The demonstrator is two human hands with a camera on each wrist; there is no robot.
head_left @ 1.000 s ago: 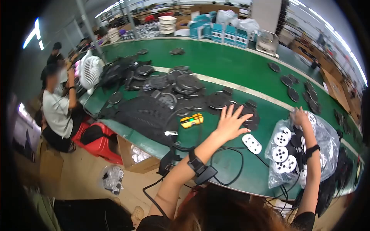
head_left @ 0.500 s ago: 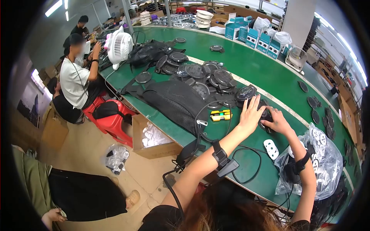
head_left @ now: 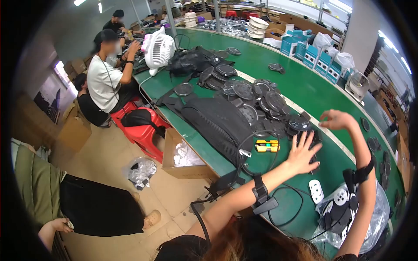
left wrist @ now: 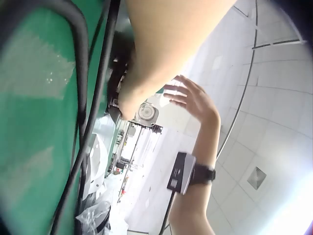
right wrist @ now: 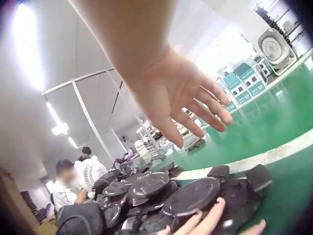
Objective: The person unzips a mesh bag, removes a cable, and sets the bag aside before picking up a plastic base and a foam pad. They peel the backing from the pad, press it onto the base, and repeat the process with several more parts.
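Observation:
In the head view my left hand point(head_left: 302, 154) rests with spread fingers on dark round parts at the near right end of a heap of black disc-shaped parts point(head_left: 274, 102). The right wrist view shows its fingertips point(right wrist: 215, 215) against the rims of those parts. My right hand point(head_left: 337, 119) is raised over the green table, fingers loosely extended. Its palm shows bare in the right wrist view. Left of my left hand lies a yellow-and-black device point(head_left: 267, 146) with a green light. A white oval plate with holes point(head_left: 316, 191) lies nearer my body.
A clear plastic bag point(head_left: 379, 217) of white and black discs sits under my right forearm. Black mesh fabric point(head_left: 217, 126) and looped cables point(head_left: 300, 204) lie on the table point(head_left: 200, 167). A white fan point(head_left: 160, 50) and a seated person point(head_left: 104, 82) are at the left.
My right hand went from the plastic bag to the black parts beside my left hand, then lifted away, bare. My left hand has stayed on the parts. The head view has swung left.

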